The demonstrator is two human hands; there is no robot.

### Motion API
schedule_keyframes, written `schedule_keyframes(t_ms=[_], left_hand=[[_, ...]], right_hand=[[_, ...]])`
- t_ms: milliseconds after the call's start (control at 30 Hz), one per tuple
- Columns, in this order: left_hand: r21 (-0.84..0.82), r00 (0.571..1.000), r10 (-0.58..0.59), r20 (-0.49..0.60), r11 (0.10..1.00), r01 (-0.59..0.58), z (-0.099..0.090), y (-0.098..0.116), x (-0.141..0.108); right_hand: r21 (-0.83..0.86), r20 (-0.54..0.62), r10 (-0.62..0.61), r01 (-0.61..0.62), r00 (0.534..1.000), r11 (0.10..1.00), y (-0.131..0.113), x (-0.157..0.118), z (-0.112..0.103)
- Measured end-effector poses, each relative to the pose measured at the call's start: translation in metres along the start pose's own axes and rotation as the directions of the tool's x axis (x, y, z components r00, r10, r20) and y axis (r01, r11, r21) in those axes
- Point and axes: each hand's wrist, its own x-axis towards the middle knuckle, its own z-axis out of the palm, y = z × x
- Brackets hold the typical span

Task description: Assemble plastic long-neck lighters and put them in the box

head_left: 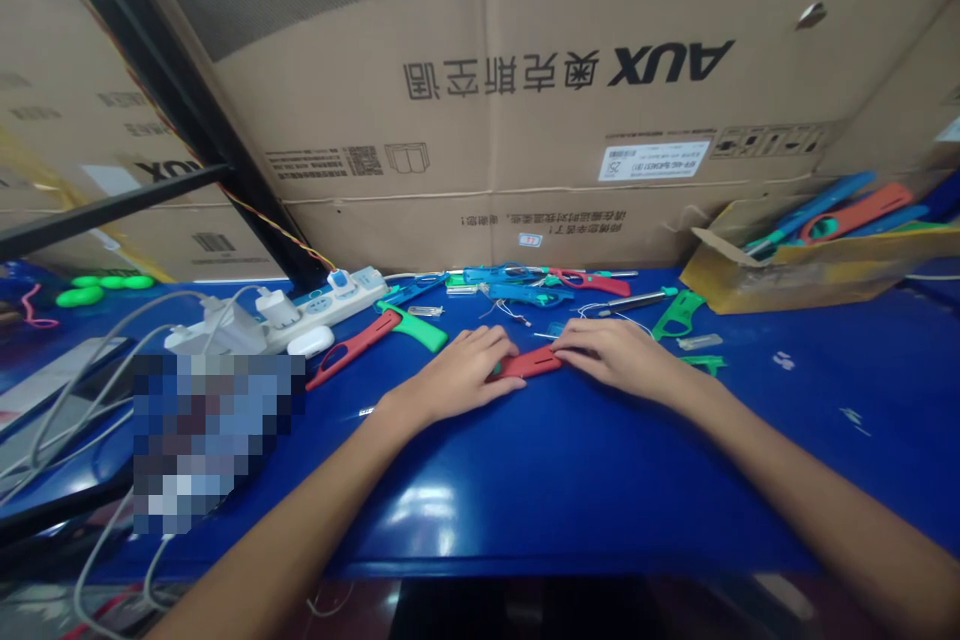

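Observation:
A red lighter handle (529, 363) lies low over the blue tabletop, between both hands. My left hand (469, 372) is closed round its left end, thumb along the near edge and fingers over the far side; a bit of green shows beside them. My right hand (619, 356) pinches the handle's right end with thumb and fingertips, which partly hide that end. Just beyond the hands lie a blue lighter handle (525, 294), another red lighter handle (589, 281) and a lighter's metal tube (634, 301). A green handle shell (678, 314) is right of my right hand.
At the left, a white power strip (352, 297) carries plugs and cables beside a red handle (356, 348) and a green handle (416, 328). An open carton (810, 275) of lighters stands at the right. A large cardboard box (480, 130) walls the back.

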Motion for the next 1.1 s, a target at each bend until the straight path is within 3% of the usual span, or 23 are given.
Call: schedule_keyframes(t_ms=[133, 233, 333, 600, 867, 1000, 1100], left_hand=[[-0.009, 1.000, 0.018, -0.006, 1.000, -0.018, 0.000, 0.000, 0.000], [-0.017, 1.000, 0.020, -0.017, 1.000, -0.020, 0.000, -0.001, 0.000], [-0.024, 0.999, 0.032, -0.026, 0.999, -0.033, 0.000, -0.001, 0.001], [-0.051, 0.999, 0.033, -0.021, 0.998, -0.034, 0.000, -0.002, 0.001], [-0.049, 0.999, 0.035, -0.016, 0.998, -0.035, -0.003, -0.002, 0.000], [-0.059, 0.999, 0.035, -0.012, 0.998, -0.036, -0.004, -0.001, 0.001], [-0.057, 0.999, 0.034, -0.010, 0.998, -0.034, -0.003, -0.001, 0.001]], right_hand=[[0.117, -0.141, 0.027, -0.010, 0.990, 0.993, 0.001, 0.001, -0.004], [0.203, -0.289, 0.061, -0.001, 0.955, 0.979, 0.000, 0.002, -0.008], [0.265, -0.361, 0.114, -0.015, 0.925, 0.964, -0.001, 0.002, -0.010], [0.274, -0.376, 0.169, -0.065, 0.911, 0.960, 0.003, 0.001, -0.013], [0.151, -0.589, 0.191, -0.125, 0.785, 0.981, -0.005, -0.003, -0.038], [0.264, -0.550, 0.222, -0.085, 0.805, 0.961, -0.008, -0.003, -0.037], [0.472, -0.533, 0.334, -0.055, 0.778, 0.880, -0.009, -0.002, -0.031]])
